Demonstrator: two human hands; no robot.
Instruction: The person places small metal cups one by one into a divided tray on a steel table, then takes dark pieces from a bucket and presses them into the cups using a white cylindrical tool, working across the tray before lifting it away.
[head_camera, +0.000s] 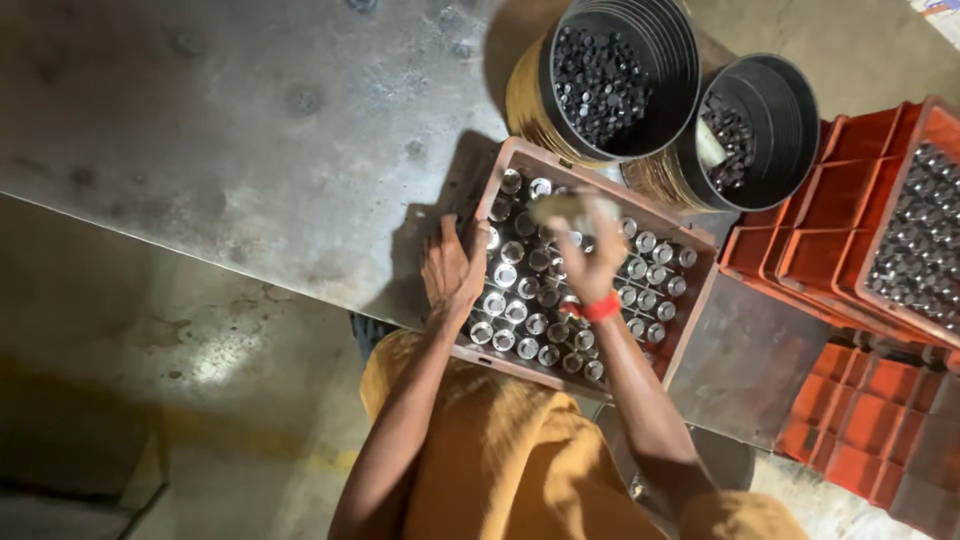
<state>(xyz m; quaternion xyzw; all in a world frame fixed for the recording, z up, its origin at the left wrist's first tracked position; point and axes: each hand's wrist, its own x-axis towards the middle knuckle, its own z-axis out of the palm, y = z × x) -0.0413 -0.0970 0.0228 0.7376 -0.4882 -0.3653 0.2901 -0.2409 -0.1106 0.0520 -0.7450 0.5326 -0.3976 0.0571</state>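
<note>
A brown plastic crate (690, 300) stands on a metal table and is filled with several upright open glass bottles (515, 312). My left hand (452, 268) rests flat on the crate's left rim, fingers spread over the nearest bottles. Above the middle of the crate, my right hand (590, 252), with a red band at the wrist, is closed around a pale blurred object (570, 208); what that object is cannot be made out.
Two black buckets hold small dark caps: one (610, 75) behind the crate, another (760, 125) to its right. Orange crates (850, 200) are stacked at the right, the top one full of capped bottles (920, 240). The grey metal table (250, 130) stretches left; concrete floor lies below.
</note>
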